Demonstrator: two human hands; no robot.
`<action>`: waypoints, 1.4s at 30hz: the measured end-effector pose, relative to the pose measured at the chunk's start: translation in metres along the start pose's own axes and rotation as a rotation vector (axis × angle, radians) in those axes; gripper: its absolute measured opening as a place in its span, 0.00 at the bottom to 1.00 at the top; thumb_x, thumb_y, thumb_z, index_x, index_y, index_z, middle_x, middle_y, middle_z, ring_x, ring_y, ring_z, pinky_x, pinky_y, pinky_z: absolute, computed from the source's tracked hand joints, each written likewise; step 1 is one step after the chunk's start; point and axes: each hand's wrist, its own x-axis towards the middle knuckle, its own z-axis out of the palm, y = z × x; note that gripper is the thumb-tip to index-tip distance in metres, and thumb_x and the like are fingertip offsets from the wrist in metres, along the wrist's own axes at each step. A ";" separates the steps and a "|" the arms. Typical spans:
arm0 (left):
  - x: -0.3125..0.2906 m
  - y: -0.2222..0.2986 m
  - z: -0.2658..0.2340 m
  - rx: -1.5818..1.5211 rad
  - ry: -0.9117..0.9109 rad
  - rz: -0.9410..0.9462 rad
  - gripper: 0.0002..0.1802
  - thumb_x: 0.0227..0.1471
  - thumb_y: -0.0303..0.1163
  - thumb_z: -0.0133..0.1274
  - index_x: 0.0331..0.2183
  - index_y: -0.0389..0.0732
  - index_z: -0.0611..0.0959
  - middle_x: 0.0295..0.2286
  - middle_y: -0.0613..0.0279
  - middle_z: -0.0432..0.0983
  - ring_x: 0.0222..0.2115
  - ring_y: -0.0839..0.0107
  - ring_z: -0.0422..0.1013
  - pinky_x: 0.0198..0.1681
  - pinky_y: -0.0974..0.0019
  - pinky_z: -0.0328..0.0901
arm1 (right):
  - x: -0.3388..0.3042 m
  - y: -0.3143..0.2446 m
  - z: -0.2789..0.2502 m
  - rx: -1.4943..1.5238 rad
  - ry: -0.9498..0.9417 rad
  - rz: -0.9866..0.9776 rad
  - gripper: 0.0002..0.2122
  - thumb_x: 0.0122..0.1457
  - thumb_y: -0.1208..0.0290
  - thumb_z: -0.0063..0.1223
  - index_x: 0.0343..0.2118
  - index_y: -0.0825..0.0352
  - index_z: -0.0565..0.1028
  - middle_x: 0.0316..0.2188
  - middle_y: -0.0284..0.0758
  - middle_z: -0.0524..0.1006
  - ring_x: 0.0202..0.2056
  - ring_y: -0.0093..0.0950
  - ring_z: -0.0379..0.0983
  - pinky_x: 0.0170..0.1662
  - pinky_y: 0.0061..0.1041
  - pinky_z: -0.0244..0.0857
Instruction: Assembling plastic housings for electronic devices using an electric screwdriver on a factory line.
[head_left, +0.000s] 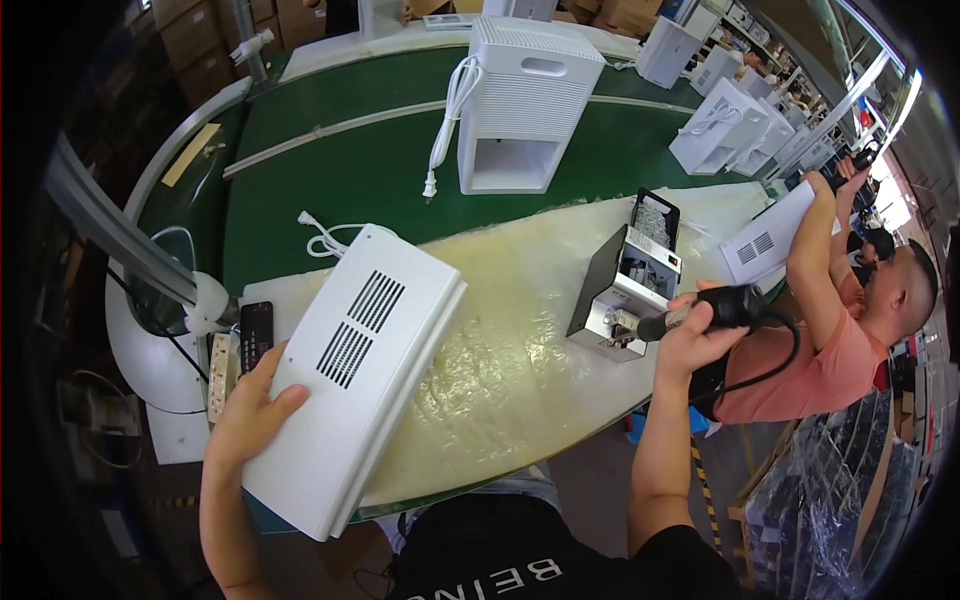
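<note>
Left hand [250, 415]: pinches white casing [365, 385] by edge, thumb on top | Right hand [688, 340]: fingers wrapped round screwdriver [738, 306], tip [622, 323] at screw box [630, 285] | Judgement: keep tip straight, casing steady

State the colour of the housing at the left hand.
The housing is white with dark slots; the head view shows it best.

You wear a black shirt [500, 540], its right sleeve [690, 562] short and plain, with bold white lettering [543, 570] across the chest, partly cut by the picture's lower edge. Faded light-blue denim [538, 484] shows past the shirt; your left hand [250, 415] and right hand [690, 345] are bare.
</note>
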 end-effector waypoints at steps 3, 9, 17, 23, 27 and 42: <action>-0.002 -0.003 -0.003 0.026 0.019 -0.007 0.29 0.51 0.31 0.52 0.53 0.34 0.65 0.40 0.52 0.74 0.41 0.68 0.69 0.47 0.67 0.62 | -0.003 -0.003 0.010 0.017 -0.032 0.024 0.17 0.60 0.70 0.45 0.47 0.70 0.55 0.36 0.41 0.71 0.20 0.24 0.69 0.24 0.21 0.64; -0.004 0.001 -0.011 0.149 0.010 -0.050 0.30 0.50 0.36 0.54 0.53 0.37 0.67 0.41 0.43 0.73 0.42 0.55 0.72 0.47 0.61 0.63 | -0.003 -0.068 0.051 0.138 -0.055 0.257 0.15 0.61 0.64 0.46 0.42 0.70 0.59 0.34 0.40 0.72 0.17 0.23 0.67 0.20 0.22 0.64; -0.007 -0.017 -0.015 0.131 -0.010 0.032 0.32 0.52 0.45 0.51 0.54 0.38 0.66 0.42 0.42 0.73 0.43 0.52 0.70 0.47 0.60 0.63 | 0.023 -0.212 0.194 0.757 -0.240 0.148 0.31 0.62 0.50 0.37 0.57 0.73 0.49 0.35 0.42 0.72 0.16 0.23 0.67 0.19 0.19 0.61; -0.009 -0.018 -0.016 0.187 -0.008 0.024 0.34 0.53 0.49 0.50 0.54 0.37 0.65 0.42 0.42 0.72 0.44 0.50 0.69 0.47 0.59 0.63 | -0.013 -0.246 0.263 0.987 -0.474 0.124 0.27 0.61 0.58 0.43 0.56 0.69 0.51 0.35 0.44 0.72 0.16 0.24 0.68 0.19 0.17 0.62; -0.007 -0.020 -0.015 0.212 -0.025 0.065 0.36 0.53 0.49 0.51 0.56 0.37 0.62 0.43 0.41 0.72 0.43 0.50 0.70 0.47 0.58 0.63 | -0.022 -0.246 0.275 1.011 -0.519 0.092 0.23 0.61 0.61 0.44 0.53 0.69 0.53 0.34 0.43 0.72 0.16 0.23 0.68 0.19 0.17 0.63; -0.006 -0.024 -0.018 0.310 -0.044 0.109 0.37 0.54 0.52 0.47 0.52 0.29 0.63 0.44 0.37 0.69 0.40 0.44 0.70 0.45 0.53 0.64 | -0.045 -0.248 0.289 1.048 -0.653 0.199 0.23 0.58 0.58 0.50 0.45 0.71 0.57 0.33 0.42 0.73 0.18 0.22 0.69 0.19 0.17 0.63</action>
